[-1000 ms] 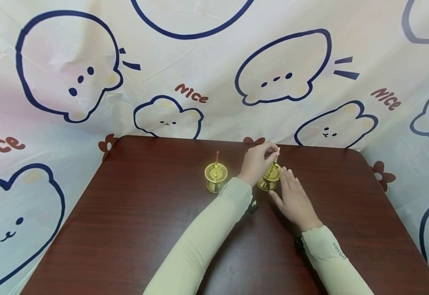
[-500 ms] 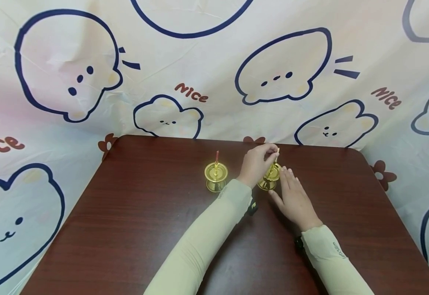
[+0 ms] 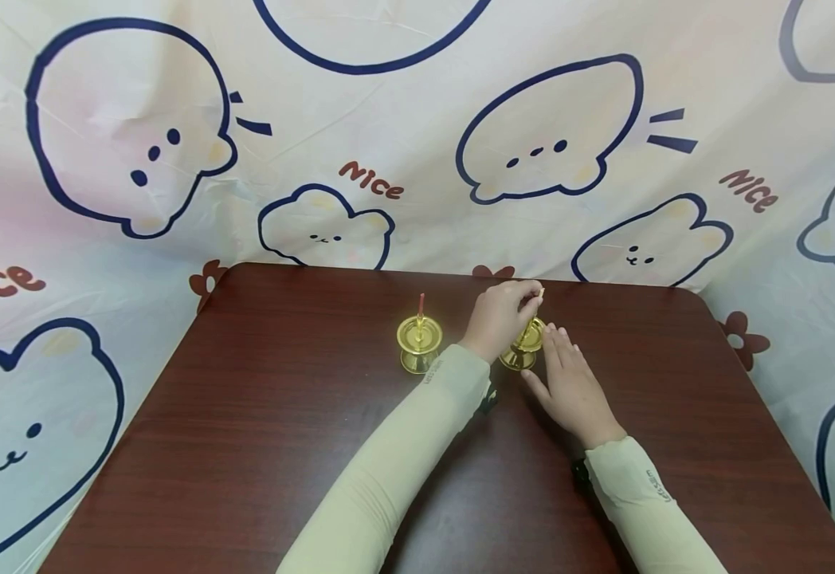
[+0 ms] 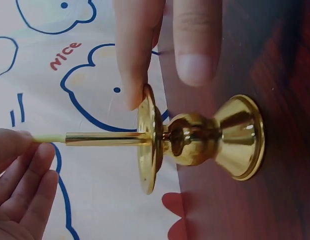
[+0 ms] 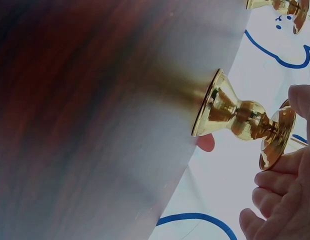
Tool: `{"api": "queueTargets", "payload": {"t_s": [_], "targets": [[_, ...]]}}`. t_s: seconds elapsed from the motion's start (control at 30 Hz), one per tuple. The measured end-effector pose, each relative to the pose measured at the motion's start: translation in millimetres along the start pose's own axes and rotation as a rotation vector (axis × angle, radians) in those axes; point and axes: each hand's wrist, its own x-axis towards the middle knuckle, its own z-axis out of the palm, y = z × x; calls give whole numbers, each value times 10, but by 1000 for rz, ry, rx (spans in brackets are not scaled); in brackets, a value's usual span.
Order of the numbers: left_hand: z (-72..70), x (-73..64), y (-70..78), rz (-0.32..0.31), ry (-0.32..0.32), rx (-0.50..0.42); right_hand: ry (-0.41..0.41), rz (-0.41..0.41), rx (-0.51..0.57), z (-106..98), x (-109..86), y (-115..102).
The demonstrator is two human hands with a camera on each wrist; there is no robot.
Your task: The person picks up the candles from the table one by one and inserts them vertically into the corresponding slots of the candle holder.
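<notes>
My left hand (image 3: 499, 317) pinches a thin pale yellow candle (image 4: 51, 138) between thumb and fingertips, above the right-hand brass candle holder (image 3: 520, 356). In the left wrist view the candle's lower end meets the top of the holder's narrow tube (image 4: 102, 139); how deep it goes is hidden. The holder stands upright. Beside it is my right hand (image 3: 577, 396), its fingers straight and a fingertip touching the rim of the holder's round dish (image 4: 146, 165). A matching brass candle holder (image 3: 419, 344) to the left bears a thin red candle (image 3: 421, 304).
Both holders stand on a dark reddish-brown table (image 3: 260, 414), toward its far edge. Behind and at the sides hangs a pale cloth (image 3: 417, 143) printed with blue cartoon outlines.
The left fingertips are slightly lower, and less of the yellow candle shows above them in the head view. The right hand and both holders stay in place.
</notes>
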Motion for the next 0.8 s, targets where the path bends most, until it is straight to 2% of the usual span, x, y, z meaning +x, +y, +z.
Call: {"api": "queueTargets", "payload": {"t_s": [0.17,0.37,0.53,0.8], "targets": [[-46,19,3,31,-28,44,4,-7,-7,15,3,-17],[-58,26,-14,17,-39,12,2,-2,-21,19,2,-24],[-43,22,-37,42,-59,14,-17,13,-27,21,1,-34],[-17,10,-85,74,-13,-38,-19,17,-46,-4,4,-41]]}}
